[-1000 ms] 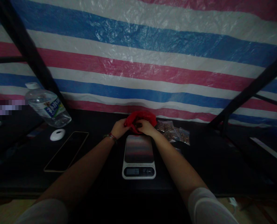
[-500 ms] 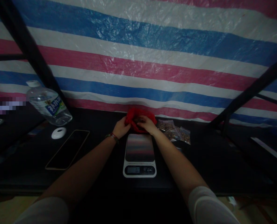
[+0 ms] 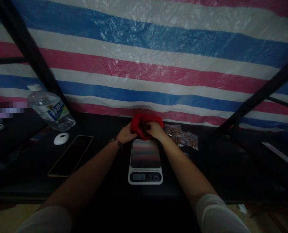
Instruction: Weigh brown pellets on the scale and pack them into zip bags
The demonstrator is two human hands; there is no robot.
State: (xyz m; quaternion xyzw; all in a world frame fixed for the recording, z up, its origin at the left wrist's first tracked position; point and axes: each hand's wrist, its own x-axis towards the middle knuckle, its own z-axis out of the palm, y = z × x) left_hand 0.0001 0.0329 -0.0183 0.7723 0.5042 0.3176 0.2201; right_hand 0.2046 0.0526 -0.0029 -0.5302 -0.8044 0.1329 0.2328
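Note:
A red plastic bag (image 3: 141,117) sits open behind the scale, with small dark brown pieces (image 3: 142,127) inside; their kind is too dim to tell. My left hand (image 3: 126,133) is closed on the bag's left rim. Reaching into the mouth from the right is my right hand (image 3: 155,130), its fingers curled together among the pieces; what they hold, if anything, is hidden. The white kitchen scale (image 3: 145,161) with a metal plate and lit display lies just in front of both hands. To the right are several small clear zip bags (image 3: 180,136) of brownish bits.
On the left of the black tabletop (image 3: 214,168) stand a clear bottle (image 3: 53,111), a white rounded object (image 3: 61,138) and a phone (image 3: 71,156). Dark metal posts (image 3: 34,48) slant at both sides. Behind hangs a striped plastic sheet (image 3: 144,71). A pale strip (image 3: 278,153) lies far right.
My right hand has shifted slightly and its fingers have drawn together toward the bag's right side. More of the brown contents shows. My left hand still keeps the rim.

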